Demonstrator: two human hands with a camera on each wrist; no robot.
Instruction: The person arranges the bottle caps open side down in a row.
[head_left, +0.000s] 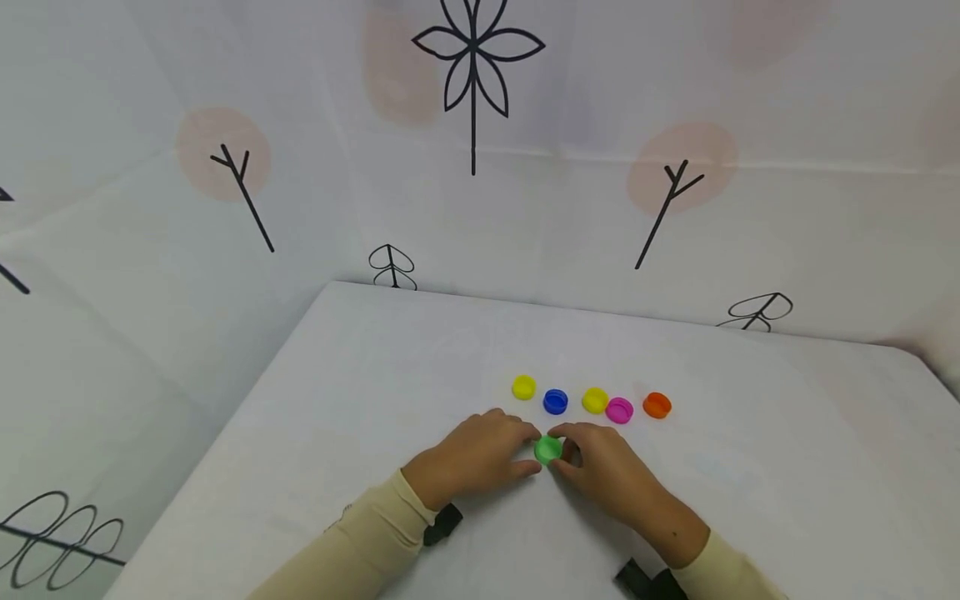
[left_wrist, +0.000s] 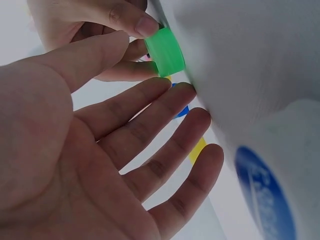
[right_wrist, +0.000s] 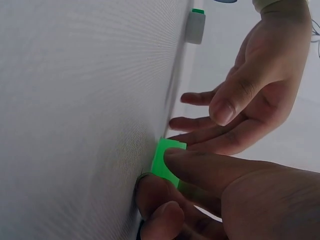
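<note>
A green bottle cap point(head_left: 548, 450) is on the white table, its hollow side facing up. My right hand point(head_left: 611, 471) pinches it between thumb and fingers; in the right wrist view the thumb lies across the side of the green cap point(right_wrist: 167, 162). My left hand point(head_left: 483, 454) is at the cap's left side. In the left wrist view the left hand's fingers point(left_wrist: 145, 135) are spread and nearly straight, with the fingertips right by the cap and nothing gripped.
Behind the hands is a loose row of caps: yellow point(head_left: 524, 387), blue point(head_left: 556, 402), another yellow point(head_left: 596, 401), pink point(head_left: 619, 410) and orange point(head_left: 657, 406). The second yellow and the pink sit side by side. A printed white cloth point(head_left: 525, 217) hangs behind the table point(head_left: 337, 375).
</note>
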